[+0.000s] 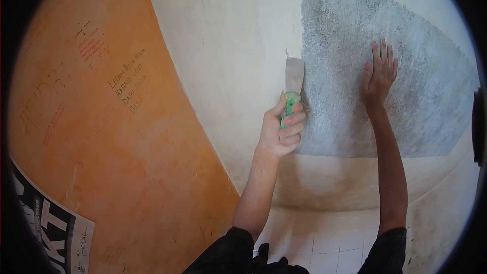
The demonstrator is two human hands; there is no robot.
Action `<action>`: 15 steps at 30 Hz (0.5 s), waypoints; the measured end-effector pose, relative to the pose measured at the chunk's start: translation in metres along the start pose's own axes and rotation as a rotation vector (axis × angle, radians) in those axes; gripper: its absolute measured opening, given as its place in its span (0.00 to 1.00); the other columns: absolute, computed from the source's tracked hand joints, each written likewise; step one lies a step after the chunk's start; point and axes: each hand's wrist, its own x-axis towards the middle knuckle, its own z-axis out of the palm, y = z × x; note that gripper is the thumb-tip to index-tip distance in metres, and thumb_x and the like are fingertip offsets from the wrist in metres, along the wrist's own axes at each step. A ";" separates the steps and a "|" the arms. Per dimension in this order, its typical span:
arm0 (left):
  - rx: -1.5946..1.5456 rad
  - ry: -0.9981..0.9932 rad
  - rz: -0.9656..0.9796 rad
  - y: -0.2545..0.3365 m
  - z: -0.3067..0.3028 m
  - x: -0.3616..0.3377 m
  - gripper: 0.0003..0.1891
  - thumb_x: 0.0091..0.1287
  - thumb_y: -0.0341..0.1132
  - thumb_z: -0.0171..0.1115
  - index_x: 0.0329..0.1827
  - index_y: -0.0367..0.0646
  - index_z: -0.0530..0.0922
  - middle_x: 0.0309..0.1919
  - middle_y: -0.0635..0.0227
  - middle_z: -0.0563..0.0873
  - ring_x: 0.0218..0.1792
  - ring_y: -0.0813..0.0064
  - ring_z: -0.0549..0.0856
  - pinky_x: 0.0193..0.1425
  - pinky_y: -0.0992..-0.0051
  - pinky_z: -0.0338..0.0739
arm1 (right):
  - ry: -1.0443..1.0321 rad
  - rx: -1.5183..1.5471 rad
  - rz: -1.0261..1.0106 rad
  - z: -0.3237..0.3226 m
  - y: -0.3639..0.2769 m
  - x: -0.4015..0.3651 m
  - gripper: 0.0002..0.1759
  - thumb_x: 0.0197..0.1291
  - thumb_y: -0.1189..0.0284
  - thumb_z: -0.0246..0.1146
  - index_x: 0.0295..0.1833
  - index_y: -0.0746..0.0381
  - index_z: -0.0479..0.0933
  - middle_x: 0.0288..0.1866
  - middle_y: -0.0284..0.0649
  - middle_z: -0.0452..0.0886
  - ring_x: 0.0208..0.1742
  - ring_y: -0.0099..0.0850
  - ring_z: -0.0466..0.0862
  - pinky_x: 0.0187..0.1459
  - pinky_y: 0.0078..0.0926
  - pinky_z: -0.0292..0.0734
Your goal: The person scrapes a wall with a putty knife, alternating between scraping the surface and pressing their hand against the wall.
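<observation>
My left hand [278, 137] is wrapped round the green handle of a putty knife [294, 76]. The wide metal blade points up and lies over the left edge of a dark grey rough patch [340, 30] on the pale wall [233, 35]. Just above the blade's tip, a short dark mark shows on the wall. To the right, my right hand [378, 83] rests flat on the grey patch with its fingers stretched upward. Nothing is held in it.
An orange wall [157, 172] with handwriting meets the pale wall on the left. A black-and-white poster [76, 231] hangs at lower left. White tiled floor [329, 243] lies below. Something dark [478, 127] stands at the right edge.
</observation>
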 end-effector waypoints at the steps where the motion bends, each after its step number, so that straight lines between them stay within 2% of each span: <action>1: -0.001 0.001 0.004 0.000 0.001 -0.002 0.24 0.78 0.54 0.39 0.39 0.42 0.71 0.20 0.74 0.67 0.11 0.83 0.61 0.09 0.82 0.48 | 0.001 0.008 -0.001 0.001 -0.002 -0.001 0.25 0.72 0.62 0.46 0.73 0.49 0.66 0.76 0.34 0.64 0.78 0.38 0.58 0.76 0.50 0.43; 10: 0.051 -0.019 -0.038 0.009 0.002 0.000 0.24 0.78 0.55 0.40 0.39 0.42 0.72 0.20 0.73 0.68 0.11 0.83 0.62 0.09 0.82 0.49 | -0.011 0.013 -0.005 0.000 -0.002 0.000 0.25 0.72 0.63 0.45 0.73 0.50 0.66 0.76 0.36 0.64 0.79 0.39 0.57 0.76 0.51 0.42; 15: 0.063 0.085 0.006 -0.007 -0.018 -0.014 0.25 0.77 0.57 0.40 0.41 0.42 0.73 0.19 0.75 0.68 0.11 0.83 0.63 0.09 0.81 0.53 | -0.022 0.005 -0.010 0.000 -0.001 -0.002 0.25 0.72 0.64 0.46 0.73 0.51 0.66 0.76 0.37 0.64 0.79 0.39 0.57 0.76 0.51 0.42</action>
